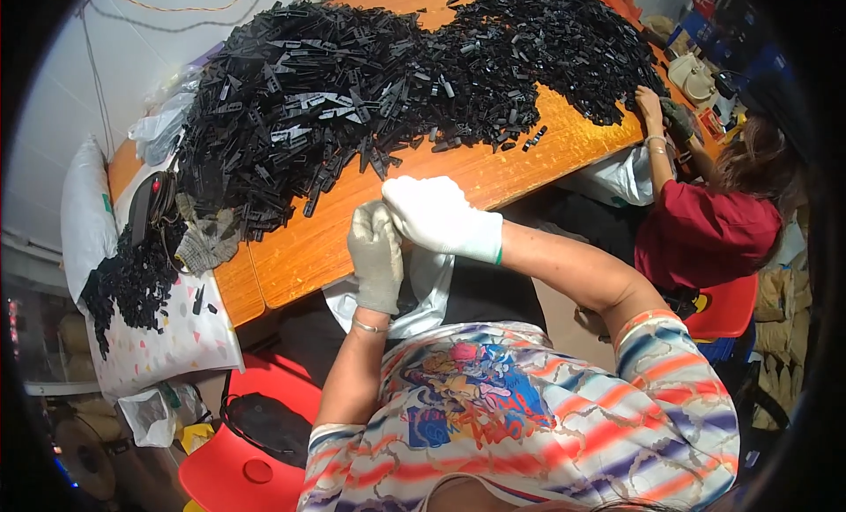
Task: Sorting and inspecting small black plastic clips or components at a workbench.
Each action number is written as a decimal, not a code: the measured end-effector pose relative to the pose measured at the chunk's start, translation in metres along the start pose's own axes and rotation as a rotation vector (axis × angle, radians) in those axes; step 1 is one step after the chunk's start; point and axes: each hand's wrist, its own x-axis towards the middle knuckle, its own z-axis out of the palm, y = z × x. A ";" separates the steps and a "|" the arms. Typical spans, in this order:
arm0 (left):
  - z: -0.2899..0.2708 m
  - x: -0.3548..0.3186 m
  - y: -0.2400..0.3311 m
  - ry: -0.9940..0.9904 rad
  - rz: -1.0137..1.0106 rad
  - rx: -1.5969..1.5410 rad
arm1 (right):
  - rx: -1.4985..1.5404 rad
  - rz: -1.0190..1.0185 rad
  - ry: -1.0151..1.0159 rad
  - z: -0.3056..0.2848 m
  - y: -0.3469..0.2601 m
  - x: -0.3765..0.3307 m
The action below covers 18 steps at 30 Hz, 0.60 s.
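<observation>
My left hand (376,258), in a grey glove, is closed just over the front edge of the orange-brown table (308,255). Right beside it, touching or nearly so, my right hand (439,216) in a white glove is closed too, fingers curled toward the left one. Whatever they hold, if anything, is hidden by the gloves. Beyond them spreads a large heap of black plastic parts (291,98), long and clip-like, with a few loose ones near my right hand. Below my hands, a white plastic bag (432,292) hangs at the table edge.
Another heap of smaller black parts (564,49) lies at the far right, where a person in a dark red shirt (718,239) reaches in. At left are a grey glove (210,239), a patterned cloth (172,336) with black parts and a red chair (242,459).
</observation>
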 end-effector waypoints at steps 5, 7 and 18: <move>0.016 0.007 0.004 0.150 0.013 -0.036 | 0.010 -0.099 -0.025 0.007 0.009 0.007; 0.019 0.012 0.009 0.119 -0.107 -0.059 | -0.011 -0.071 -0.026 0.008 0.011 0.004; -0.023 0.026 0.007 -0.398 -0.288 -0.073 | 0.152 0.089 -0.593 -0.050 0.034 0.010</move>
